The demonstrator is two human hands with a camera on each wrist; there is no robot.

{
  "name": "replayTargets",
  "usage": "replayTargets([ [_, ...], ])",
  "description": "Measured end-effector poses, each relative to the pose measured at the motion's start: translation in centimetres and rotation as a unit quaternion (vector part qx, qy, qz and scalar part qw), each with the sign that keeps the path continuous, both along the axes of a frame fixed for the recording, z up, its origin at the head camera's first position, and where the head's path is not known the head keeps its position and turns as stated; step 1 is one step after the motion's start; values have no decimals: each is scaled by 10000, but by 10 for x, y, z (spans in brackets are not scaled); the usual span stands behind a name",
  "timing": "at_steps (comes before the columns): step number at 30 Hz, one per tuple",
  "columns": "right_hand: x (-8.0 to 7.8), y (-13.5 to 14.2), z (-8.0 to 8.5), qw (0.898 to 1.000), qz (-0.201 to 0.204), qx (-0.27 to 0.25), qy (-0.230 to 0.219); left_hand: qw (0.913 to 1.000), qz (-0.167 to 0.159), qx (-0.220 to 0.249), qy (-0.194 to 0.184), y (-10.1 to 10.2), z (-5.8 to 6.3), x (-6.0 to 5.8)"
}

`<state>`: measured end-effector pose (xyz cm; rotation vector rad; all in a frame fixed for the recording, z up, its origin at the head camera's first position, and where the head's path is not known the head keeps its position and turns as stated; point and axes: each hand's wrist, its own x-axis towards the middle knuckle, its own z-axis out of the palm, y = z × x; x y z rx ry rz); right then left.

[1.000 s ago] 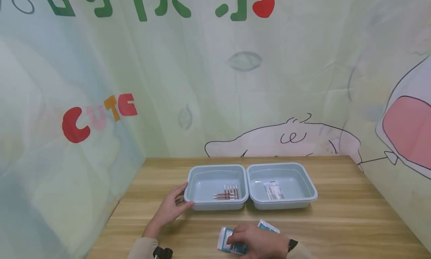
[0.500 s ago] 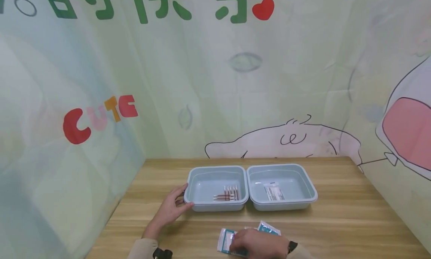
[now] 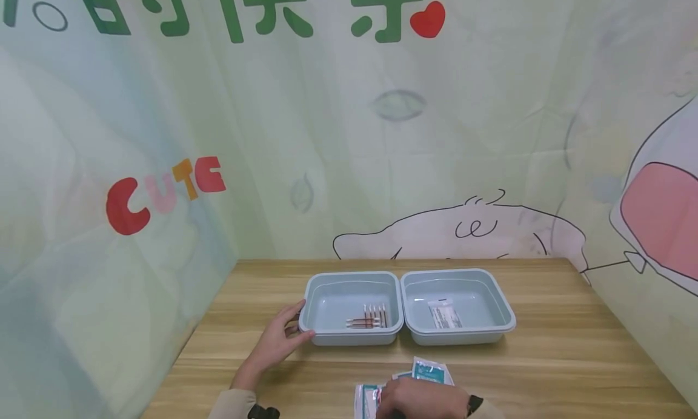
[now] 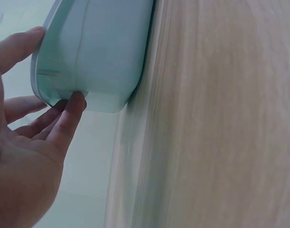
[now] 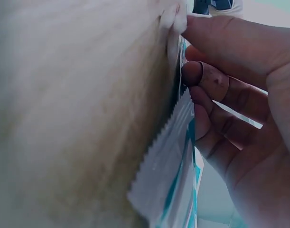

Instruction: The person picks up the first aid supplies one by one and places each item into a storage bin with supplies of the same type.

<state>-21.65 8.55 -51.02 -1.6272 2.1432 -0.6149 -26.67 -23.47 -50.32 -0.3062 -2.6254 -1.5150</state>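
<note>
My left hand grips the left end of a light blue plastic tray, its thumb at the near corner and fingers at the far one. In the left wrist view several fingers press the tray's outer wall. Inside lie several white-tipped swabs with reddish-brown sticks. My right hand, low in the head view, pinches a white-and-teal sachet at the table. Its serrated edge shows in the right wrist view, beside the curled fingers. Another sachet lies just behind the hand, which partly hides the group.
A second light blue tray stands right beside the first, with a white printed sachet inside. Both stand on a wood-grain table. A printed curtain rises behind the table's back edge.
My right hand has shifted slightly over the sachets, and more of the sachet behind it now shows. The left hand stays on the tray. The head view has tilted up slightly.
</note>
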Motion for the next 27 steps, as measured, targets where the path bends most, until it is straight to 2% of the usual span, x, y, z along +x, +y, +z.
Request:
replayTargets([
  [3,1,-1,1,10000,7,59,-63,10000,-57,5,10,-2,1,1],
  [11,5,-5,3,9996,145,108,236,9998,-153,112,0,-4,1,0],
  [24,8,-7,0,9985,-157,405,343,9998,-177,-46,75,-4,-2,-1],
  [27,7,-8,0,9978,-130,382,527,9999,-109,-4,32,-4,-2,-2],
])
